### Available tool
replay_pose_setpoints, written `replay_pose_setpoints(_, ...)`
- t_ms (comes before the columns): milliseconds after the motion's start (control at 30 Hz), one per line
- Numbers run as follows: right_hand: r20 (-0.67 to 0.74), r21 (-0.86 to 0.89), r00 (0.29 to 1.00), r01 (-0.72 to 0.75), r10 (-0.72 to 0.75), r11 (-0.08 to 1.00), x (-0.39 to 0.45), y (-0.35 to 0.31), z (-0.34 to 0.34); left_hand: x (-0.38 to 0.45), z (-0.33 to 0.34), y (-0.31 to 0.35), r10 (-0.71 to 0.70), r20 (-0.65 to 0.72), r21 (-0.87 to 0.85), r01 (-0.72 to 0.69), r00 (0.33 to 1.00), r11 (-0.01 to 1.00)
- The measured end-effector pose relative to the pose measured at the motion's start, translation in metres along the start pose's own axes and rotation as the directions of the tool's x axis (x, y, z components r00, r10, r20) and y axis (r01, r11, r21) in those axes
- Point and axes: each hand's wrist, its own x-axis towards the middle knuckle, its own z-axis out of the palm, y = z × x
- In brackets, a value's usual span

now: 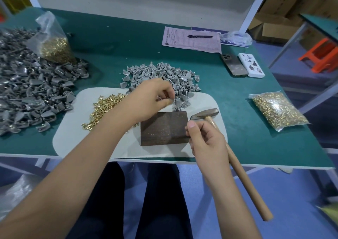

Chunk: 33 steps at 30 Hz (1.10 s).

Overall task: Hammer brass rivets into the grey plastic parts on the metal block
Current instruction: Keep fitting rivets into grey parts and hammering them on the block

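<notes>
Metal block (164, 127) lies flat on the pale mat (73, 134), near edge of the green table (128, 43), its top bare. Left hand (153, 98) hovers just beyond the block's far edge, fingers curled and pinching something small (blurred, cannot tell what). Right hand (204, 138) at the block's right edge, fingers wrapped round the hammer (206, 113) handle close under the head; head rests by the block's far right corner. Loose brass rivets (104, 109) piled left of the block. Light grey plastic parts (164, 74) heaped beyond it. Bagged rivets (278, 109) far right.
</notes>
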Motion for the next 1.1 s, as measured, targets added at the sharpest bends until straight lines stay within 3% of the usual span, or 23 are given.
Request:
replay_pose_setpoints(200,-0.026,-0.063,0.997,0.068,-0.07,0.996,-0.003,0.0,0.001,-0.061,0.005,0.008,-0.037,0.056,0.073,0.033,0.998,0.997)
replay_pose_setpoints(400,-0.043,-0.148,0.991,0.116,-0.124,0.982,-0.006,-0.002,0.005,-0.074,0.015,0.008,-0.198,-0.07,-0.123,0.188,0.978,0.974)
replay_pose_setpoints(667,0.033,-0.316,0.982,0.187,-0.187,0.93,0.005,-0.01,0.01,-0.067,0.0,0.001,-0.101,0.043,0.143,0.094,0.994,0.985)
replay_pose_setpoints(900,0.211,-0.68,0.962,0.272,-0.174,0.68,0.024,-0.028,0.018,-0.072,0.011,0.004,-0.101,-0.087,0.225,0.118,0.991,0.967)
replay_pose_setpoints(1100,0.366,-0.815,0.928,0.354,-0.066,0.459,0.028,-0.045,0.022,-0.083,0.021,0.009,-0.094,-0.181,0.235,0.136,0.979,0.962)
